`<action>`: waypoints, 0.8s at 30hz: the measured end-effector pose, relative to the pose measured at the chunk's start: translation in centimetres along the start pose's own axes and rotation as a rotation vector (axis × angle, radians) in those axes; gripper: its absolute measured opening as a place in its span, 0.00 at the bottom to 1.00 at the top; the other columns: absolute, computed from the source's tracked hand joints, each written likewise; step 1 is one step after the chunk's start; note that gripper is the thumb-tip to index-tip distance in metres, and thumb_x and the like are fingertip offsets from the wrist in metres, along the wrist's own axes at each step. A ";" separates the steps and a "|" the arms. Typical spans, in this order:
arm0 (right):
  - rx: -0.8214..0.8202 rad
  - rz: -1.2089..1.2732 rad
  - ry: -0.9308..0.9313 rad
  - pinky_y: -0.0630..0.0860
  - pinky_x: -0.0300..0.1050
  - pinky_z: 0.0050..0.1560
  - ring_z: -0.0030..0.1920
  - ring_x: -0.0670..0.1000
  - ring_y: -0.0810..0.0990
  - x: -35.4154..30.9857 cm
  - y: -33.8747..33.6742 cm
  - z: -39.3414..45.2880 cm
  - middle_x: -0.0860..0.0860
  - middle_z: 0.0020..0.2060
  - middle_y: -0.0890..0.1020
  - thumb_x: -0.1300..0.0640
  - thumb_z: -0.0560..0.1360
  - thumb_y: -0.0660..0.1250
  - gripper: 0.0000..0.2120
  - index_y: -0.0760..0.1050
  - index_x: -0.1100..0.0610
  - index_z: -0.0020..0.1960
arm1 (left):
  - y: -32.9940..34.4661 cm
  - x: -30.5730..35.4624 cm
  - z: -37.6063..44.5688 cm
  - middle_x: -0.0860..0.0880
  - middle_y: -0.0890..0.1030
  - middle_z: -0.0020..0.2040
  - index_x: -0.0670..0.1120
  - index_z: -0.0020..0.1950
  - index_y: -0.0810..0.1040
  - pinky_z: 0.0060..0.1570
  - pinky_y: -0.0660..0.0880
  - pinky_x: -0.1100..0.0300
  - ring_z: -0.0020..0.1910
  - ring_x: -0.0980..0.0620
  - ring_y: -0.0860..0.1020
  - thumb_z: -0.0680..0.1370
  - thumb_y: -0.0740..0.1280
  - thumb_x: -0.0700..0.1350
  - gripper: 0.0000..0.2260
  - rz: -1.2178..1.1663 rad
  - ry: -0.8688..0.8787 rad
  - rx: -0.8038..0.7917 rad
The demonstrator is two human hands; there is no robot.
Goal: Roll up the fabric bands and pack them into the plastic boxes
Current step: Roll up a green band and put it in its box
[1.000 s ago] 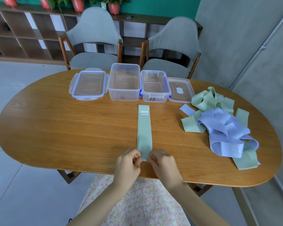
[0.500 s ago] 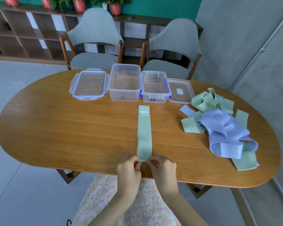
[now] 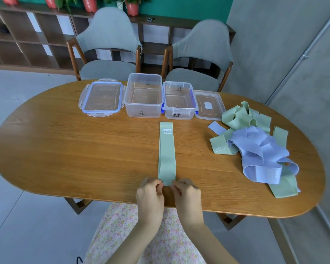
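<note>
Green fabric band lay flat and straight down the middle of the frame on the wooden table, its far end with a white label pointing at the plastic boxes. I pinched its near end at the lower centre with my left hand and right hand, fingers of both curled onto the fabric edge. Two open boxes stood side by side at upper centre: the larger box and, touching its right side, the smaller box. A lid lay left of them, another lid right. At the right of the frame sat a loose heap of bands, green and lilac tangled together.
</note>
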State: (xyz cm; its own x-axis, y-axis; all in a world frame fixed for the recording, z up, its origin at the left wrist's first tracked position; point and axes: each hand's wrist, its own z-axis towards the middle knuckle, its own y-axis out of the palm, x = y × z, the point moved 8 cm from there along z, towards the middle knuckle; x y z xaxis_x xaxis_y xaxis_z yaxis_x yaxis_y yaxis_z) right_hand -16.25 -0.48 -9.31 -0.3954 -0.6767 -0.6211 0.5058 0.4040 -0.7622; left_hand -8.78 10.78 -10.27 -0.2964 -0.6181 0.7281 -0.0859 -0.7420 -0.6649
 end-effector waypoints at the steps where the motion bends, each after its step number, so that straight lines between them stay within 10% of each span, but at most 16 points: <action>1: 0.006 0.023 0.011 0.69 0.30 0.38 0.35 0.46 0.79 0.0 -0.1 0.1 0.52 0.42 0.82 0.66 0.71 0.71 0.04 0.83 0.60 0.43 | 0.0 0.0 0.0 0.51 0.79 0.37 0.44 0.39 0.83 0.35 0.64 0.69 0.34 0.53 0.76 0.70 0.71 0.32 0.08 -0.004 -0.006 -0.001; 9: -0.014 0.179 0.180 0.69 0.21 0.40 0.35 0.38 0.78 1.4 -0.4 1.2 0.46 0.36 0.83 0.62 0.69 0.75 0.04 0.82 0.58 0.43 | -0.3 -0.3 0.1 0.52 0.83 0.37 0.46 0.44 0.84 0.39 0.71 0.67 0.37 0.55 0.79 0.72 0.71 0.37 0.05 -0.053 -0.103 -0.036; 17: 0.010 0.010 0.161 0.59 0.36 0.27 0.26 0.47 0.64 0.3 0.1 0.4 0.45 0.26 0.68 0.64 0.72 0.68 0.15 0.68 0.56 0.30 | -0.3 -0.3 0.0 0.51 0.82 0.34 0.47 0.39 0.83 0.34 0.65 0.65 0.34 0.51 0.79 0.72 0.70 0.36 0.06 -0.027 -0.107 0.007; 24: 0.028 0.128 0.272 0.69 0.37 0.34 0.31 0.49 0.76 1.2 0.1 0.6 0.48 0.27 0.80 0.62 0.71 0.70 0.10 0.77 0.58 0.32 | -0.4 -0.2 -0.4 0.47 0.83 0.36 0.45 0.44 0.84 0.37 0.68 0.61 0.36 0.46 0.81 0.73 0.70 0.35 0.06 -0.040 -0.142 0.042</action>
State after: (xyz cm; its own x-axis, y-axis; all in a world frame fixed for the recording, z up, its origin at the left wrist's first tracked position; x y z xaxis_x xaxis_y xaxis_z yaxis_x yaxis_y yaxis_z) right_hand -16.19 -1.59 -10.03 -0.5156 -0.4300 -0.7411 0.5847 0.4557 -0.6712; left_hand -9.07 11.27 -10.20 -0.1555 -0.6163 0.7720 -0.0545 -0.7749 -0.6297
